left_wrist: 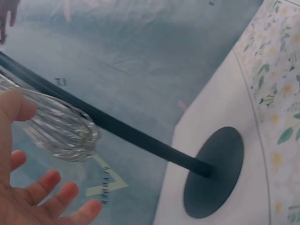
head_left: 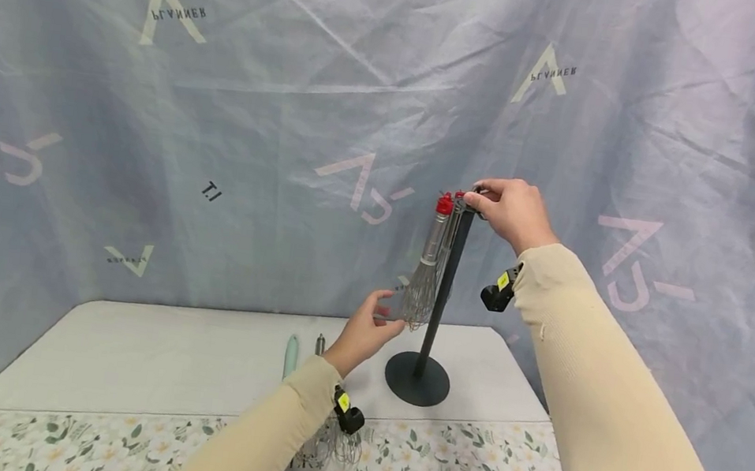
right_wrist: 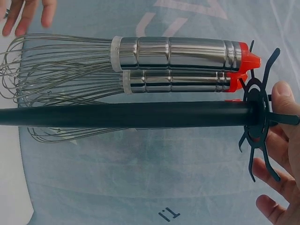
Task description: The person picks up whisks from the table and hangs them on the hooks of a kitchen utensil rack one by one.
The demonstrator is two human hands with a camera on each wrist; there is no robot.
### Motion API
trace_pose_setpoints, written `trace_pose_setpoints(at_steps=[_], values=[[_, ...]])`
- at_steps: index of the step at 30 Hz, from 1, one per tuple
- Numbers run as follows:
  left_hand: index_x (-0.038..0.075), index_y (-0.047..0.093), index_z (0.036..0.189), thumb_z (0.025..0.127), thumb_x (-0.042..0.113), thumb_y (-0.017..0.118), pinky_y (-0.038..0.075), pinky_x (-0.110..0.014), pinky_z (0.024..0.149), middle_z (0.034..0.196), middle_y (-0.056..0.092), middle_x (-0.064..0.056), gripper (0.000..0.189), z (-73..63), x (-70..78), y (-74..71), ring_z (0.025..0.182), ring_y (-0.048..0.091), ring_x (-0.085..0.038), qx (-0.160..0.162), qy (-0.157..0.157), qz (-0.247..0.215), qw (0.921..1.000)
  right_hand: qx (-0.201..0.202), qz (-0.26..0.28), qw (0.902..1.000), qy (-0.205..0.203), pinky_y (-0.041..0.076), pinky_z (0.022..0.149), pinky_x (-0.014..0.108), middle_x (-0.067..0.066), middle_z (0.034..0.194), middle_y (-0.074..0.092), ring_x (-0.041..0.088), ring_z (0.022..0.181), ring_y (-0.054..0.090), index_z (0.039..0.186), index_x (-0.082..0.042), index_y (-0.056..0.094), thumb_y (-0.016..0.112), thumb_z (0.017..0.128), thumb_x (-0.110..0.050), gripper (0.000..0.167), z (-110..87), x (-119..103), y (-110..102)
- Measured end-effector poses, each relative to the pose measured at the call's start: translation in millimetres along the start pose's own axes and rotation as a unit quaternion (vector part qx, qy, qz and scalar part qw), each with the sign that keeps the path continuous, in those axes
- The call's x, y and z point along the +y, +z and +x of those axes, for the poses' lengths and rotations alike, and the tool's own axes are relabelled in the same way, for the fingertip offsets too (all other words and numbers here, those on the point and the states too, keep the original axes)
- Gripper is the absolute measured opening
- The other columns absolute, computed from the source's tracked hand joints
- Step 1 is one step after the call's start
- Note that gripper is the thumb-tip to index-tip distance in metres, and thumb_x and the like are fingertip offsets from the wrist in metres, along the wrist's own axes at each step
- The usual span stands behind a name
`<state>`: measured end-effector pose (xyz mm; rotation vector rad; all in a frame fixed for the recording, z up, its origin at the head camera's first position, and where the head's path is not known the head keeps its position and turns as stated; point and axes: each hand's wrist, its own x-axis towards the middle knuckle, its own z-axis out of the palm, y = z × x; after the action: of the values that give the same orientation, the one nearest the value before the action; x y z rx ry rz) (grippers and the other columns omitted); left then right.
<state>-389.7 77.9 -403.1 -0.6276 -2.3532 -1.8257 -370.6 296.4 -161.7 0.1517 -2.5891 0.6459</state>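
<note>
On the table (head_left: 140, 355) lie 1 green handle (head_left: 291, 353) and 1 metal handle (head_left: 320, 344); the left sleeve (head_left: 264, 443) hides their lower ends, with some wires (head_left: 344, 447) showing past it. The left hand (head_left: 364, 333) has its fingers spread beside at least 3 whisks (head_left: 433, 239); I cannot tell whether it touches. They hang from 1 stand (head_left: 441, 300), whose pole partly covers 1. The right hand's (head_left: 515, 214) fingers grip the stand's top.
</note>
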Motion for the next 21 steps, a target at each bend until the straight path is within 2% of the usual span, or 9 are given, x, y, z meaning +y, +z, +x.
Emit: trace_pose_setpoints(at_steps=[6, 12, 16, 21], values=[[0.021, 0.043, 0.149, 0.099, 0.029, 0.065, 0.053, -0.045, 0.088, 0.127, 0.058, -0.013, 0.055, -17.9, 8.5, -26.1, 0.111, 0.061, -0.026, 0.001, 0.006, -0.014, 0.9999, -0.005, -0.001, 1.0000, -0.005, 0.048, 0.097, 0.054, 0.014, 0.133, 0.065, 0.034, 0.122, 0.058, 0.144, -0.015, 0.059, 0.063, 0.100, -0.045, 0.053, -1.4, 1.3, 1.6], [0.024, 0.045, 0.148, 0.099, 0.026, 0.065, 0.054, -0.041, 0.084, 0.124, 0.060, -0.008, 0.053, -34.1, 11.5, -56.1, 0.108, 0.061, -0.023, 0.029, -0.001, -0.037, 0.9989, -0.007, 0.001, 1.0000, -0.003, 0.048, 0.097, 0.054, 0.014, 0.133, 0.065, 0.034, 0.122, 0.058, 0.143, -0.015, 0.059, 0.062, 0.100, -0.045, 0.053, 1.3, 1.2, 0.3], [0.022, 0.045, 0.149, 0.100, 0.023, 0.064, 0.055, -0.045, 0.087, 0.126, 0.060, -0.012, 0.053, -47.5, 2.6, -75.2, 0.110, 0.061, -0.027, 0.053, -0.006, -0.054, 0.9971, -0.009, 0.003, 1.0000, 0.000, 0.048, 0.096, 0.054, 0.013, 0.132, 0.066, 0.033, 0.119, 0.059, 0.142, -0.015, 0.060, 0.063, 0.099, -0.046, 0.053, 2.6, 1.2, -0.6], [0.018, 0.043, 0.151, 0.102, 0.021, 0.062, 0.055, -0.048, 0.090, 0.129, 0.060, -0.018, 0.053, -64.0, -22.9, -96.0, 0.112, 0.062, -0.030, 0.088, -0.030, -0.068, 0.9933, -0.009, -0.001, 0.9999, -0.003, 0.049, 0.093, 0.053, 0.014, 0.129, 0.067, 0.032, 0.115, 0.060, 0.139, -0.014, 0.063, 0.063, 0.099, -0.046, 0.051, 2.7, 0.6, -1.5]])
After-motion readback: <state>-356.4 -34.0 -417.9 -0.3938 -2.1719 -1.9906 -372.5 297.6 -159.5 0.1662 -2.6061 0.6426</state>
